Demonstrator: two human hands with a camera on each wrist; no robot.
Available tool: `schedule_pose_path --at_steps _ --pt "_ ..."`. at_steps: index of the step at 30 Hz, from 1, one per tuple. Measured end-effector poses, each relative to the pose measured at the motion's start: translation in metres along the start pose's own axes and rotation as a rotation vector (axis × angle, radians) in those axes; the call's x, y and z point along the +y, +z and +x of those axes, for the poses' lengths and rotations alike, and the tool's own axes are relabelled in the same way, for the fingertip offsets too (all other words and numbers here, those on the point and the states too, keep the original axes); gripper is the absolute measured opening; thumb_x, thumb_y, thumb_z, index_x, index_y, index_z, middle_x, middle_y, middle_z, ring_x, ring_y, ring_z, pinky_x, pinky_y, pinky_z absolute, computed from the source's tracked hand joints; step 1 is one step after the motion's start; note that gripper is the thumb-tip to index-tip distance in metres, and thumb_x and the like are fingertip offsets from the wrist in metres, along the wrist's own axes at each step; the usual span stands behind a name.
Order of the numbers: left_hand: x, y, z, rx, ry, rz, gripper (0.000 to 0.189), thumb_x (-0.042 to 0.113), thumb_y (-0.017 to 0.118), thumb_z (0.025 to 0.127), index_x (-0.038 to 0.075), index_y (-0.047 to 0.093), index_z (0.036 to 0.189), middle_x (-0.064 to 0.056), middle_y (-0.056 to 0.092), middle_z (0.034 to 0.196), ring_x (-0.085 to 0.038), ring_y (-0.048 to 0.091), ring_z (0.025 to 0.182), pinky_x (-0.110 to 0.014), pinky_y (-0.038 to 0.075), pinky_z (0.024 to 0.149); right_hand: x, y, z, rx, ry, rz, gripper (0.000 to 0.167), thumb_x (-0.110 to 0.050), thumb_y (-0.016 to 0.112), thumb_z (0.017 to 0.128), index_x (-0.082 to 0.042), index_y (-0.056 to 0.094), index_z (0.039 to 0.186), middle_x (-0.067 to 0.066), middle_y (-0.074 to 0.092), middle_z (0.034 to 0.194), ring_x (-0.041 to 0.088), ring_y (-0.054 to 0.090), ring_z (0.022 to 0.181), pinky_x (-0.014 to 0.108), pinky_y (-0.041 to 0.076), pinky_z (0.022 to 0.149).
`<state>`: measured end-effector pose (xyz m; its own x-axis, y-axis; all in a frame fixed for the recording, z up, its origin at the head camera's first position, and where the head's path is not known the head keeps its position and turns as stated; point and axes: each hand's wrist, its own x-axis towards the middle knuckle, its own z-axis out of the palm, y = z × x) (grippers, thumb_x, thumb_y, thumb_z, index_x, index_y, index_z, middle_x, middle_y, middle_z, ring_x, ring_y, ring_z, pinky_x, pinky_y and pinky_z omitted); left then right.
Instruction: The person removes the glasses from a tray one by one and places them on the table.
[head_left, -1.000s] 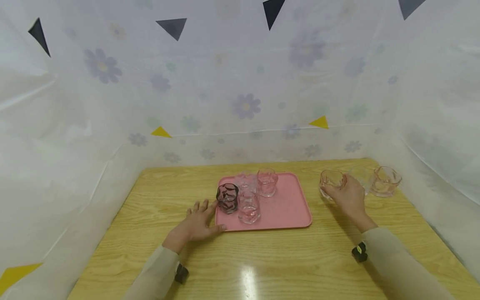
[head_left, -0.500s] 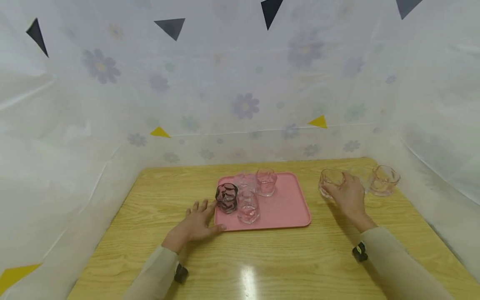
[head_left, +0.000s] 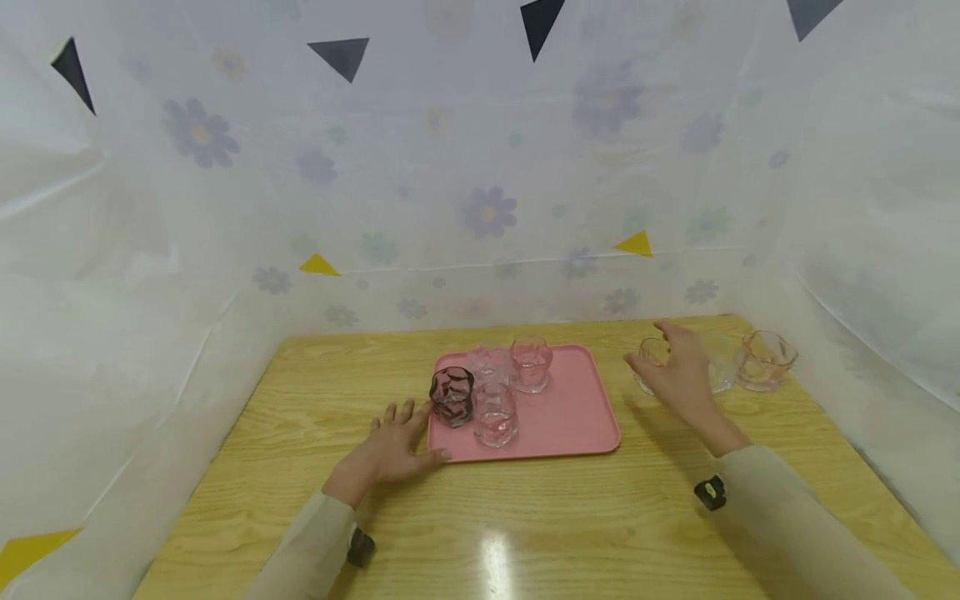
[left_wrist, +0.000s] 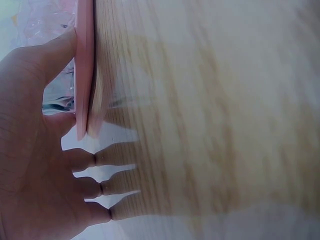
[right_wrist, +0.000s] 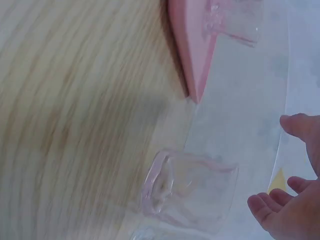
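My left hand (head_left: 393, 450) rests with spread fingers at the left front corner of a pink tray (head_left: 570, 421), its thumb and forefinger touching the rim. On the tray, near that hand, stand a dark tinted glass tumbler (head_left: 452, 396) and a clear tumbler (head_left: 495, 421). Off to the tray's right, my right hand (head_left: 682, 383) hovers, thumb and fingers apart, beside a pale pink tumbler (right_wrist: 192, 192). That tumbler stands upright on the table, free of the fingers in the right wrist view. The hand partly hides it in the head view.
Farther back on the tray are another clear tumbler (head_left: 486, 365) and a pink one (head_left: 531, 367). Right of my right hand stand a clear tumbler (head_left: 723, 367) and a pinkish tumbler (head_left: 767, 362), near the right edge of the wooden table (head_left: 525, 517). White sheeting surrounds it.
My right hand has let go of the pale pink tumbler and lifted slightly up and left, its fingers now spread. The left hand and tray have stayed put.
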<state>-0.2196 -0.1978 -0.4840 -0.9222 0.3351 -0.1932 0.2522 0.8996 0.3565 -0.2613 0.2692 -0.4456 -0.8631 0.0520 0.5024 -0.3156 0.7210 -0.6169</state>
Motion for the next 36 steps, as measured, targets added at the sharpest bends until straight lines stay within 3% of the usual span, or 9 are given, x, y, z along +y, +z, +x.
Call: schedule_pose_path --at_steps 8,16,17,24,36 --pt "0.003 -0.003 -0.005 0.028 0.056 -0.024 0.100 0.070 0.060 0.095 0.012 0.025 0.169 -0.036 0.021 0.169 -0.065 0.011 0.155 -0.083 0.010 0.120 -0.014 0.022 0.005 -0.034 -0.054 -0.038 0.071 -0.021 0.087 0.088 0.007 0.056 0.145 0.035 0.063 0.130 0.051 0.062 0.115 0.066 0.053 0.089" --pt "0.003 -0.004 -0.003 0.010 0.023 0.006 0.097 0.068 0.059 0.098 0.016 0.020 0.170 -0.032 0.018 0.171 -0.062 0.011 0.156 -0.080 0.011 0.123 -0.030 0.042 0.008 -0.164 -0.025 0.040 0.078 -0.025 0.086 0.090 0.003 0.049 0.153 0.032 0.056 0.146 0.051 0.058 0.127 0.067 0.047 0.107" --pt "0.003 -0.004 -0.003 0.010 0.021 0.008 0.097 0.068 0.059 0.098 0.016 0.020 0.170 -0.032 0.018 0.172 -0.062 0.011 0.156 -0.079 0.011 0.123 -0.031 0.045 0.009 -0.183 -0.019 0.067 0.079 -0.025 0.086 0.090 0.004 0.048 0.153 0.032 0.055 0.147 0.051 0.057 0.129 0.065 0.052 0.104" --pt "0.002 -0.001 -0.002 0.021 0.028 0.005 0.098 0.068 0.060 0.097 0.016 0.021 0.170 -0.032 0.020 0.171 -0.063 0.013 0.156 -0.081 0.011 0.122 -0.044 0.064 0.010 -0.290 0.016 0.130 0.083 -0.027 0.085 0.091 0.000 0.044 0.158 0.028 0.054 0.151 0.048 0.056 0.133 0.062 0.051 0.108" --pt "0.003 -0.004 -0.003 0.011 0.019 0.005 0.097 0.069 0.060 0.097 0.018 0.021 0.170 -0.031 0.019 0.172 -0.061 0.012 0.157 -0.080 0.011 0.123 -0.050 0.095 0.013 -0.419 0.010 0.201 0.086 -0.022 0.084 0.090 0.003 0.039 0.159 0.032 0.049 0.154 0.049 0.054 0.137 0.063 0.048 0.112"
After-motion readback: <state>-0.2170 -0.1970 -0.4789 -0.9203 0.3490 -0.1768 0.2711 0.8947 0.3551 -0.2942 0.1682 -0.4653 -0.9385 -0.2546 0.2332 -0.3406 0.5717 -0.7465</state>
